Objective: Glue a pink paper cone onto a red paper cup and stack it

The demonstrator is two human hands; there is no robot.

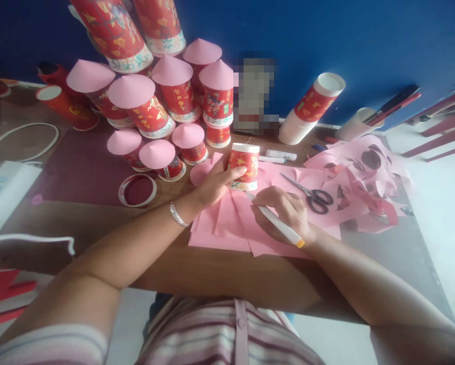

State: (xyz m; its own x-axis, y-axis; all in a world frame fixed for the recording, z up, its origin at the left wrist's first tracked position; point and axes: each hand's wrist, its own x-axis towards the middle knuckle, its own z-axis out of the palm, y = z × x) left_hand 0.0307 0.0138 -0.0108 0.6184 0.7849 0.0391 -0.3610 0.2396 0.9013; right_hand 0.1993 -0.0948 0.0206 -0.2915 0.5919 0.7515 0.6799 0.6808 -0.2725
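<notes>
My left hand (pixel 217 181) is wrapped around a small red paper tube (pixel 243 166) with gold patterns and a white band of coloured drawings at its lower end. It is held upright above several sheets of pink paper (pixel 231 228). In my right hand (pixel 282 210) is a white marker (pixel 278 223) with a yellow-orange end, its tip close to the tube's lower band. Whether the tip touches the tube I cannot tell. Black-handled scissors (pixel 313 195) lie on the pink paper just right of my right hand.
Red tubes with pink cone tops (pixel 132 94) stand grouped at the back left. A cardboard ring (pixel 137 191) lies before them. Pink paper scraps (pixel 364 172) are heaped at right, near a pen holder (pixel 360 124). A tall tube (pixel 313 109) leans by the blue wall.
</notes>
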